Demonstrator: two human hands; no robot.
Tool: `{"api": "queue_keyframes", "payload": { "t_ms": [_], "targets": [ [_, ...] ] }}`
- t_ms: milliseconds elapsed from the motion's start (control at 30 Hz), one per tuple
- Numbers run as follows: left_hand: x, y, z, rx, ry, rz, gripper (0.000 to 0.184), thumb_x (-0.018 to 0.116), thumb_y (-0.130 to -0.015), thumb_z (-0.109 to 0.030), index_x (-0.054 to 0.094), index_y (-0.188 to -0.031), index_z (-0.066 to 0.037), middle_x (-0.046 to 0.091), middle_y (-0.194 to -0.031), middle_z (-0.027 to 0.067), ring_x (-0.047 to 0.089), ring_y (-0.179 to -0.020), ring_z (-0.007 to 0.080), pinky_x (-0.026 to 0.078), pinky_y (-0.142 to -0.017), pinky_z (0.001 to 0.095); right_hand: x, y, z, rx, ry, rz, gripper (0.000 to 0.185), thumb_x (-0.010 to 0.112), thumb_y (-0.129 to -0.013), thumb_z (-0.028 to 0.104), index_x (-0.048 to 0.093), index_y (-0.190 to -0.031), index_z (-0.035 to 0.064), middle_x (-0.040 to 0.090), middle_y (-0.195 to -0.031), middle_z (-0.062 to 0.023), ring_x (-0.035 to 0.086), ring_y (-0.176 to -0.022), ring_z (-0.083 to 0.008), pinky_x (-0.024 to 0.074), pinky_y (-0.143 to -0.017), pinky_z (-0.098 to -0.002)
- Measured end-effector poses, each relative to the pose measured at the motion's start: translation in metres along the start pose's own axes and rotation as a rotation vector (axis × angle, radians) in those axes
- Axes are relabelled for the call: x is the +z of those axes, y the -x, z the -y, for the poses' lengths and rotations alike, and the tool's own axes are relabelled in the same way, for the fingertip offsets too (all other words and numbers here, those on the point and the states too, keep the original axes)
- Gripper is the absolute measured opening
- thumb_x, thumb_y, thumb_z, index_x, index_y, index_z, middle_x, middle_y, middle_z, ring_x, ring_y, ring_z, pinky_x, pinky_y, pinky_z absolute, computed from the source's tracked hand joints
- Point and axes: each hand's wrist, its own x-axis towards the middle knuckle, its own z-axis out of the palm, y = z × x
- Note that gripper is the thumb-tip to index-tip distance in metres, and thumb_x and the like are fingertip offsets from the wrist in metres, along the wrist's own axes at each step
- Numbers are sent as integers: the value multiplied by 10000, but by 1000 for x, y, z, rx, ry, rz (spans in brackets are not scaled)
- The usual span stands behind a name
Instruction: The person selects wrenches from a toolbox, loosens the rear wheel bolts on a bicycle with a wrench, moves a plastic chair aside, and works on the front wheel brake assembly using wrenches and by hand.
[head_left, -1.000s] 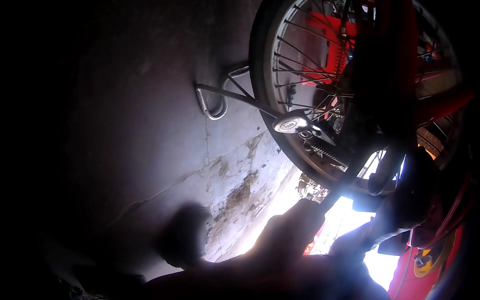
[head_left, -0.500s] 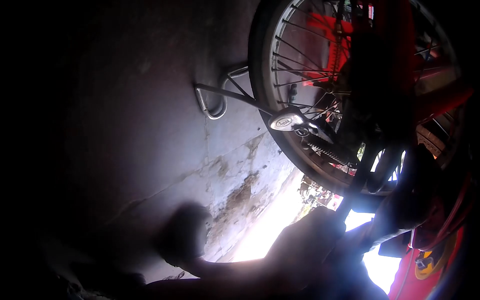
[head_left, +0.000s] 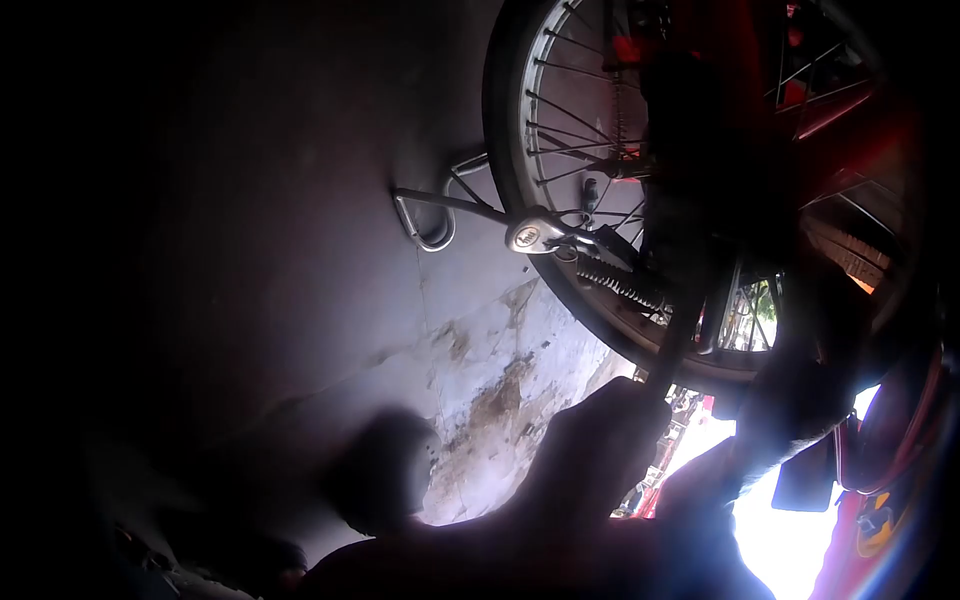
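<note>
Both hands are dark silhouettes against bright light. My left hand (head_left: 605,435) is at the lower middle, closed around the near end of a dark bar (head_left: 675,345). That bar runs up toward the wheel's lower side; its exact kind is hidden in shadow. To the right, my right hand (head_left: 775,425) reaches up beside the wheel, its fingers lost in the dark. A spoked motorcycle wheel (head_left: 508,160) fills the upper right. Near its hub, a coil spring (head_left: 620,280) and a shiny metal stand leg (head_left: 535,235) show.
The stand's bent tube foot (head_left: 430,243) extends left over a stained pale floor (head_left: 480,370). A rounded dark shape (head_left: 385,470) is at the lower left. Red bodywork (head_left: 850,545) with a yellow patch lies at the lower right. Strong glare comes from the bottom.
The view has shifted, so the wheel appears slightly further left. Both hands have moved a little up in view, and the left remains closed around the dark bar.
</note>
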Motion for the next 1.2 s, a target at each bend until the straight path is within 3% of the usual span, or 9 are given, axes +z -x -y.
{"api": "queue_keyframes", "payload": {
  "t_ms": [233, 333, 567, 700, 733, 833, 933, 1067, 1200],
  "targets": [
    [6, -3, 2, 86, -167, -73, 243, 599, -956, -224, 511, -886, -9, 432, -584, 33, 368, -425, 100, 315, -394, 262, -4, -1, -1, 39, -109, -47, 113, 704, -867, 125, 724, -973, 91, 707, -964, -44, 683, -902, -208, 531, -792, -358],
    [5, 7, -4, 113, -171, -59, 236, 555, -960, -240, 510, -862, -30, 443, -573, 20, 372, -400, 103, 307, -370, 284, -12, -1, 9, 212, -82, 17, 105, 695, -869, 153, 714, -970, 133, 688, -973, -30, 674, -897, -197, 508, -777, -356],
    [23, -2, 15, 237, -201, -248, 206, 536, -954, -228, 500, -851, -53, 424, -552, 24, 352, -388, 109, 305, -366, 300, -18, -2, 11, 144, -25, -18, 133, 653, -871, 147, 686, -1000, 136, 654, -927, -38, 648, -829, -232, 458, -710, -375],
    [22, 14, -1, 68, -164, -239, 256, 548, -932, -307, 504, -855, -67, 432, -547, 17, 355, -383, 123, 308, -368, 313, -14, -2, 7, 126, -36, -56, 151, 654, -851, 149, 677, -1000, 141, 629, -903, -33, 625, -796, -230, 441, -700, -373],
    [32, 20, 0, 100, -115, -276, 233, 523, -951, -254, 506, -856, -42, 433, -546, 17, 342, -379, 105, 280, -363, 284, -16, -2, 8, 149, -53, -46, 153, 655, -846, 146, 675, -998, 142, 626, -900, -30, 622, -792, -228, 441, -704, -372],
    [35, 6, 22, 237, -111, -208, 281, 528, -982, -297, 516, -873, -38, 457, -565, 31, 387, -395, 123, 317, -375, 287, -22, 0, 8, 175, -73, -38, 158, 662, -823, 133, 667, -981, 138, 615, -890, -31, 612, -785, -229, 439, -708, -373],
    [22, 2, 19, 200, -52, -3, 283, 506, -985, -336, 507, -869, -78, 460, -569, 24, 390, -399, 144, 366, -383, 317, -23, -1, 9, 161, -62, -42, 167, 665, -810, 131, 657, -976, 124, 608, -889, -38, 607, -780, -236, 441, -712, -375],
    [38, -3, 30, 245, -54, -144, 342, 508, -996, -386, 504, -858, -73, 454, -564, 28, 410, -416, 148, 378, -401, 313, -23, -2, 8, 170, -89, 9, 177, 658, -810, 129, 653, -987, 120, 610, -900, -34, 607, -786, -231, 439, -705, -379],
    [19, -13, 20, 178, -12, 56, 371, 504, -996, -409, 498, -838, -74, 447, -557, 30, 412, -415, 151, 389, -396, 323, -16, -2, 5, 137, -47, -54, 162, 665, -806, 94, 680, -961, 137, 619, -881, -18, 613, -748, -214, 426, -657, -367]
  ]
}}
